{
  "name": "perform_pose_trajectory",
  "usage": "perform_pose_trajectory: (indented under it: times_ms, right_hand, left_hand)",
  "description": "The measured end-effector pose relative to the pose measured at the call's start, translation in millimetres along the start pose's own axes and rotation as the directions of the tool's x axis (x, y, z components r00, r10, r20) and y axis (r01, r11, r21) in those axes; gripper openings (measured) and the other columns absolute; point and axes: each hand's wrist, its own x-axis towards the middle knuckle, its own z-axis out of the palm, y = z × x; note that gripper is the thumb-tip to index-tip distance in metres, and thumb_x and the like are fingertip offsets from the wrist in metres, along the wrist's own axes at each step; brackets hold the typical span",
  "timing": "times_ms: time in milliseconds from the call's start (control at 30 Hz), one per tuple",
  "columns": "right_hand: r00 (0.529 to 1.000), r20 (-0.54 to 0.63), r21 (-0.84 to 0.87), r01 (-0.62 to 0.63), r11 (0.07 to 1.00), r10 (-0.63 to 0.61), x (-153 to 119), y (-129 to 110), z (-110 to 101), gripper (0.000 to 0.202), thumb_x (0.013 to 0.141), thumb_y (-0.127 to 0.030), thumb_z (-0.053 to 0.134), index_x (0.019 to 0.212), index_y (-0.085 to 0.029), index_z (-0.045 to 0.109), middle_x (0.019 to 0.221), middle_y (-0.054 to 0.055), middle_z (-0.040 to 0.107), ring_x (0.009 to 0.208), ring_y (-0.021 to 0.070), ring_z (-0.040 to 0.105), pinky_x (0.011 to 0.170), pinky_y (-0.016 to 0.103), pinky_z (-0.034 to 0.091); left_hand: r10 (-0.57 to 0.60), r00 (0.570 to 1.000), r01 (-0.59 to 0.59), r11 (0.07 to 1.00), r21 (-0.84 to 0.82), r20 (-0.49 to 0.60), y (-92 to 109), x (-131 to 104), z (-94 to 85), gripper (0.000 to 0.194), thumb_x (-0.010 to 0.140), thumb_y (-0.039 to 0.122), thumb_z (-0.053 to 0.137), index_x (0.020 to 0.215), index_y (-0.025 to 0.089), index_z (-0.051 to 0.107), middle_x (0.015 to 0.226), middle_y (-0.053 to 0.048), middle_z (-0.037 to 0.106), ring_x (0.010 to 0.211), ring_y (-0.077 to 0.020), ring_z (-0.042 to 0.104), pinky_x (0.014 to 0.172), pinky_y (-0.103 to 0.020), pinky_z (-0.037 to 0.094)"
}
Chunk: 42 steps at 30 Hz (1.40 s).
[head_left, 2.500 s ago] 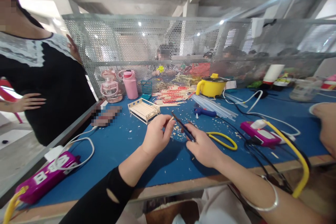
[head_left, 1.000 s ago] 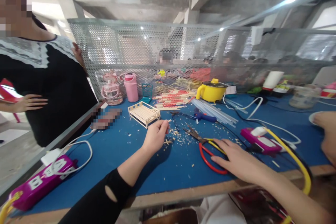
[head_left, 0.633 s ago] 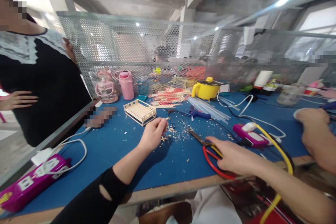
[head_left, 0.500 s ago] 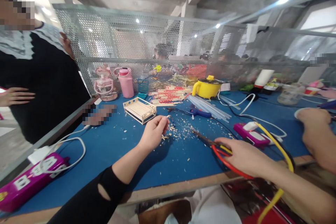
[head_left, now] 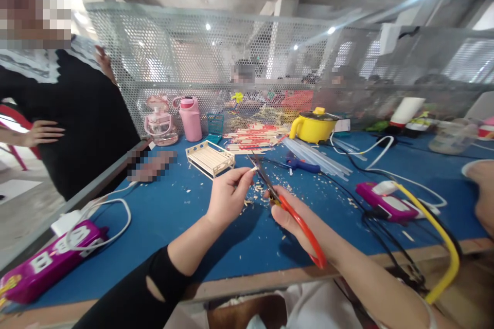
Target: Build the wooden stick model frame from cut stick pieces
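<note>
- The wooden tray, slatted with low openwork sides, sits on the blue tabletop and is the landmark here.
- Left hand: just in front of the wooden tray's near right corner, thumb and fingers pinched on a short pale stick, whose end pokes out to the right of the tray.
- Right hand: farther right of the tray and nearer the table edge, wrapped round red-handled scissors.
- The two hands are apart; the scissor blades slant up to the pale stick's end, though whether they touch it I cannot tell.
- Right of the tray and nearer the table edge, pale chips lie scattered, partly beneath the hands.
- Behind the tray: a pink bottle and a teal rack, with a clear pink jug behind and to the left.
- Behind and right of the tray: a heap of red-marked sticks, then a yellow pot.
- Well right of it: a blue glue gun beside translucent rods.
- Left of the tray, beyond the table edge, a person in black stands, one hand at the waist.
</note>
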Motion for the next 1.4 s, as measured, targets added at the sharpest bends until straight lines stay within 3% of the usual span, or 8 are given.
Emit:
perform_pose_trajectory:
  times_ms: [167,367,600,733,833,933,1067,1400]
  right_hand:
    - [1.0,-0.022,0.032,0.017,0.999,-0.016,1.6,1.5,8.4,0.063,0.072,-0.077,0.046,0.102,-0.021,0.046,0.067,-0.005,0.036,0.054,0.0095,0.028,0.05,0.025,0.025]
    - [0.998,-0.056,0.047,0.033,0.998,-0.03,5.6,0.9,15.4,0.067,0.071,-0.08,0.043,0.102,-0.021,0.046,0.068,-0.005,0.037,0.053,0.0095,0.031,0.049,0.024,0.029]
    - [0.969,-0.22,-0.019,-0.116,0.993,0.109,11.4,11.1,13.9,0.049,0.072,-0.066,0.059,0.083,-0.021,0.043,0.063,-0.004,0.048,0.06,0.0141,0.048,0.06,0.028,0.039]
    - [0.988,-0.144,-0.138,-0.077,0.987,0.057,7.7,5.5,12.1,0.049,0.082,-0.068,0.042,0.072,-0.02,0.047,0.062,-0.002,0.048,0.061,0.0152,0.047,0.058,0.029,0.037]
    - [0.995,-0.102,-0.173,-0.005,0.985,-0.013,6.2,1.8,11.9,0.04,0.085,-0.057,0.045,0.071,-0.02,0.045,0.063,-0.003,0.045,0.062,0.0141,0.044,0.057,0.027,0.035]
    - [0.994,-0.104,-0.183,0.018,0.983,-0.038,7.6,6.7,13.6,0.023,0.082,-0.037,0.053,0.071,-0.021,0.042,0.063,-0.005,0.041,0.06,0.0125,0.039,0.056,0.026,0.032]
    - [0.985,-0.159,-0.178,0.043,0.983,-0.071,12.9,21.1,18.8,0.013,0.07,-0.016,0.046,0.064,-0.021,0.036,0.058,-0.006,0.034,0.055,0.0108,0.033,0.051,0.025,0.026]
    - [0.99,-0.125,-0.227,0.039,0.973,-0.068,24.6,23.2,14.6,0.011,0.063,-0.015,0.044,0.061,-0.021,0.036,0.052,-0.007,0.033,0.051,0.0102,0.033,0.048,0.024,0.025]
  left_hand:
    - [0.158,0.987,-0.154,0.959,0.236,-0.001,4.7,-3.7,-0.3,0.028,0.09,0.035,0.049,0.083,0.017,0.07,0.068,-0.002,0.066,0.061,-0.0119,0.057,0.061,-0.021,0.043]
    - [0.279,0.959,-0.282,0.907,0.313,0.054,5.9,-3.6,-3.1,0.025,0.092,0.029,0.046,0.085,0.017,0.067,0.07,-0.002,0.066,0.064,-0.0117,0.058,0.064,-0.021,0.043]
    - [0.347,0.932,-0.361,0.862,0.355,0.106,3.5,-3.1,-4.6,0.024,0.092,0.027,0.044,0.088,0.016,0.065,0.07,-0.003,0.064,0.066,-0.0131,0.057,0.064,-0.023,0.043]
    - [0.392,0.914,-0.402,0.837,0.371,0.105,4.5,-5.5,-2.3,0.023,0.093,0.025,0.043,0.089,0.016,0.064,0.069,-0.003,0.063,0.065,-0.0127,0.056,0.063,-0.023,0.043]
    - [0.464,0.879,-0.466,0.789,0.402,0.109,5.9,-5.9,-2.7,0.023,0.092,0.023,0.043,0.086,0.016,0.064,0.067,-0.003,0.061,0.064,-0.0127,0.054,0.062,-0.023,0.043]
    - [0.518,0.848,-0.514,0.748,0.419,0.114,7.2,-5.3,-4.4,0.021,0.092,0.022,0.044,0.084,0.015,0.063,0.065,-0.003,0.058,0.061,-0.0125,0.052,0.06,-0.023,0.042]
    - [0.516,0.852,-0.496,0.743,0.45,0.088,6.1,-4.0,-6.9,0.02,0.092,0.021,0.044,0.087,0.016,0.062,0.065,-0.003,0.058,0.062,-0.0125,0.052,0.06,-0.023,0.042]
    - [0.504,0.857,-0.488,0.722,0.491,0.111,-4.5,1.6,-13.0,0.025,0.093,0.022,0.04,0.079,0.017,0.06,0.066,-0.004,0.057,0.065,-0.0142,0.053,0.065,-0.025,0.042]
